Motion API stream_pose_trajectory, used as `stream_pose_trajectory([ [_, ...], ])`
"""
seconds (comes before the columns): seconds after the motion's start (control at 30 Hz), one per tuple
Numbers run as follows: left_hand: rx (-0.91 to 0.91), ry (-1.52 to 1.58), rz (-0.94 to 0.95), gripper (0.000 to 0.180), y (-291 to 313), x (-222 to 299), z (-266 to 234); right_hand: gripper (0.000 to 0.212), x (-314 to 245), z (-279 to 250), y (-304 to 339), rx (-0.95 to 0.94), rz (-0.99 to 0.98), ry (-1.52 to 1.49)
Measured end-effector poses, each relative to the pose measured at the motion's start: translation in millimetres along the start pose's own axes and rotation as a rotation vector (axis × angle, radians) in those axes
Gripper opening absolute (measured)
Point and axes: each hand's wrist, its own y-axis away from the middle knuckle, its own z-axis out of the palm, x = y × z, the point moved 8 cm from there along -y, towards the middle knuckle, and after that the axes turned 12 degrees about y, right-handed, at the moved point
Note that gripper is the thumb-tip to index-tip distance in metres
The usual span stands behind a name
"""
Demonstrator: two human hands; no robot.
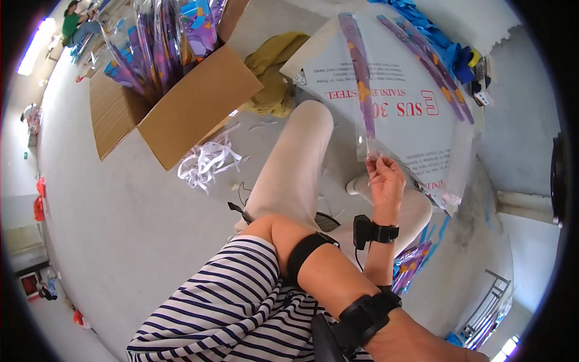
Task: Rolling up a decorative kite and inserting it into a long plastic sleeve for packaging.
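Note:
My right hand pinches the near end of a clear plastic sleeve between thumb and fingertips. A long purple strip with orange patterns lies inside that sleeve, on a grey-white printed board. More purple patterned strips in clear plastic rest along the board's right side. Across my lap, my left forearm reaches to the lower right, very near the camera. My left hand shows only in part there; its fingers lie outside the picture, so their state is hidden.
An open cardboard box at the upper left holds several plastic-wrapped purple packs. White ribbon scraps and olive cloth lie beside it. Blue material is heaped beyond the board. A wrapped purple pack lies right of my leg.

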Motion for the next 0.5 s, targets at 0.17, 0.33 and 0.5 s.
stream_pose_trajectory([
  [0.17,-0.074,-0.02,-0.052,0.008,0,2,12,0.007,-3,7,5,0.009,-0.007,-0.033],
  [0.33,-0.155,-0.028,-0.099,0.011,3,15,22,0.008,-5,6,8,0.032,-0.01,-0.025],
  [0.5,-0.228,-0.045,-0.143,0.015,13,36,32,0.008,0,8,7,0.024,0.013,-0.05],
])
